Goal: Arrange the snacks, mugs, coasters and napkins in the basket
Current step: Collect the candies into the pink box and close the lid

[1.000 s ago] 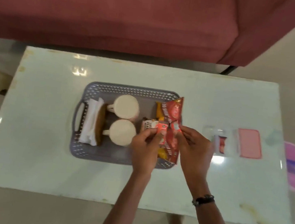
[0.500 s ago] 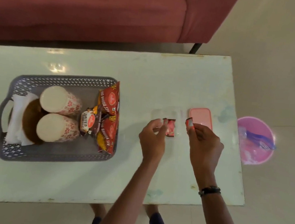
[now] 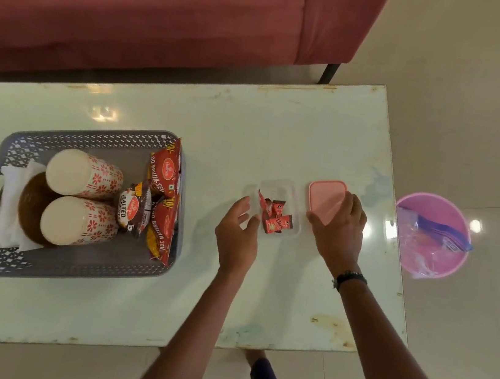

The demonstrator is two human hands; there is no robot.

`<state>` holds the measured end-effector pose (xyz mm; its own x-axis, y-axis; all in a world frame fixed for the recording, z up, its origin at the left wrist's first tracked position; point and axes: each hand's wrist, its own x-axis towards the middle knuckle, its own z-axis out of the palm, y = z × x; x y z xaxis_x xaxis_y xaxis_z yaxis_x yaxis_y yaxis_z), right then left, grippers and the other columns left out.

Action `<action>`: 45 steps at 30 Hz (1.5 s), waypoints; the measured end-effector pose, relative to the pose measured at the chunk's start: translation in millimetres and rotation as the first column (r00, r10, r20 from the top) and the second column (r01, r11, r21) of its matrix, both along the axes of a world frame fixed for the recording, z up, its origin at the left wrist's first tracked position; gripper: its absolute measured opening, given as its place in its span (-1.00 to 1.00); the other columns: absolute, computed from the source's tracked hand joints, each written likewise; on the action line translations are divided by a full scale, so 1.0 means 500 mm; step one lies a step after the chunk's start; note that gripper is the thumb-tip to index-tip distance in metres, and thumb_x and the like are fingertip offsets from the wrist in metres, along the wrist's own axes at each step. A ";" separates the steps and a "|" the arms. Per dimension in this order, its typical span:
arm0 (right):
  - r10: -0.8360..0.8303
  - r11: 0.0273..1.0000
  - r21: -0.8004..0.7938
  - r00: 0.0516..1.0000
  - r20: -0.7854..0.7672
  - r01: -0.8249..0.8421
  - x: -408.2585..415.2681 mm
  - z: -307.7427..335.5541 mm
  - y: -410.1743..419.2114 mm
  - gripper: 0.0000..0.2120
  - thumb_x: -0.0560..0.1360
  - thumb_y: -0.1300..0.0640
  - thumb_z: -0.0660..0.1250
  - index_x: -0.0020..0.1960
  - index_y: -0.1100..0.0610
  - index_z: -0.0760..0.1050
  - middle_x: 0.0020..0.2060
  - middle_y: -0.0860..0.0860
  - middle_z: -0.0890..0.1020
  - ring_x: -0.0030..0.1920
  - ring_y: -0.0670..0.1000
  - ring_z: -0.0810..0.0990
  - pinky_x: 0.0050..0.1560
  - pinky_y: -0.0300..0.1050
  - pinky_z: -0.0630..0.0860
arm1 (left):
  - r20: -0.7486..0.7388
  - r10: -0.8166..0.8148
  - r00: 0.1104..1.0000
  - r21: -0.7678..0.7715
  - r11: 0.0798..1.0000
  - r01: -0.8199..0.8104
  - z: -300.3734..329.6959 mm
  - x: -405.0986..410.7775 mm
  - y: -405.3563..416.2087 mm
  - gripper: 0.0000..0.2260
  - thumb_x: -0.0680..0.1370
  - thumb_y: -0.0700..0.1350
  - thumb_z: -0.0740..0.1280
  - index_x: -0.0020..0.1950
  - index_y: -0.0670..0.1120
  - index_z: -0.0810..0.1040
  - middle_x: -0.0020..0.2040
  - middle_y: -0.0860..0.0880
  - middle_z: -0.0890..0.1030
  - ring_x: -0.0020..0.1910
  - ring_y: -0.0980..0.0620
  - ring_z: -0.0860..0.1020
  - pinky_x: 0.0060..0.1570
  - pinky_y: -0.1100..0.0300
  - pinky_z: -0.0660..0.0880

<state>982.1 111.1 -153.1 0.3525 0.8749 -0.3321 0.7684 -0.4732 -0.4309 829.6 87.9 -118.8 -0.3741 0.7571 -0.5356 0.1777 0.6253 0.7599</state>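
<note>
The grey basket [image 3: 76, 271] stands at the table's left. It holds two floral mugs [image 3: 83, 174] lying on their sides, brown coasters [image 3: 29, 206], white napkins [image 3: 6, 209] and red snack packets [image 3: 167, 174]. A clear plastic box [image 3: 275, 209] with small red sweets [image 3: 274, 221] sits to the right of it. My left hand [image 3: 237, 235] is open at the box's left side. My right hand [image 3: 337, 230] rests with fingers spread on the pink lid [image 3: 324, 196] lying beside the box.
A red sofa [image 3: 138, 13] runs along the table's far side. A pink bin [image 3: 432, 234] with a plastic bag stands on the floor beyond the table's right edge. The white table [image 3: 251, 125] ends just right of the lid.
Both hands left the snack packets in the basket and moved right to the clear box. The small sweets they held now lie in the box; my right hand has reached the pink lid.
</note>
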 end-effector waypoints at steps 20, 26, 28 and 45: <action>0.282 0.958 0.059 0.959 -0.027 -0.280 -0.140 0.002 -0.060 -0.52 0.63 0.00 -0.04 0.51 -0.16 -0.05 0.55 0.07 -0.11 0.51 0.25 -0.20 0.43 0.28 -0.08 | 0.081 -0.017 0.997 -0.055 0.998 0.022 -0.022 0.006 0.012 -0.65 0.52 -0.24 0.31 0.29 -0.01 0.51 0.13 -0.04 0.64 0.03 0.03 0.62 0.08 0.10 0.59; 0.285 0.956 0.062 0.958 0.038 -0.287 -0.161 -0.004 -0.070 -0.51 0.62 -0.05 0.03 0.51 -0.14 -0.02 0.54 0.12 -0.02 0.47 0.25 0.04 0.33 0.18 0.23 | 0.113 -0.033 0.993 -0.048 0.998 0.039 -0.018 0.003 0.010 -0.69 0.56 -0.22 0.25 0.26 0.02 0.53 0.08 0.07 0.62 0.05 0.08 0.59 0.13 0.16 0.55; 0.302 0.950 0.061 0.950 0.077 -0.307 -0.159 -0.011 -0.072 -0.47 0.60 -0.03 0.07 0.51 -0.12 -0.03 0.54 0.13 0.00 0.48 0.25 0.06 0.34 0.15 0.25 | 0.147 -0.028 0.989 -0.050 0.998 0.036 -0.015 0.003 0.009 -0.72 0.58 -0.18 0.23 0.27 0.01 0.53 0.11 0.10 0.60 0.11 0.05 0.58 0.15 0.03 0.55; 0.374 0.924 0.015 0.913 0.164 -0.381 -0.150 -0.015 -0.084 -0.50 0.62 -0.01 -0.12 0.54 0.04 -0.05 0.54 0.16 -0.03 0.53 0.18 -0.10 0.48 0.06 0.18 | 0.051 -0.083 0.995 -0.118 0.989 0.088 -0.015 -0.001 0.049 -0.76 0.52 -0.16 0.32 0.19 -0.03 0.55 -0.06 0.01 0.59 -0.04 -0.01 0.61 0.05 0.00 0.59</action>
<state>907.2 69.1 -160.4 0.0370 0.9659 -0.2564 0.9447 -0.1174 -0.3062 829.1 112.2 -126.3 -0.2839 0.7145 -0.6394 0.2010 0.6964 0.6889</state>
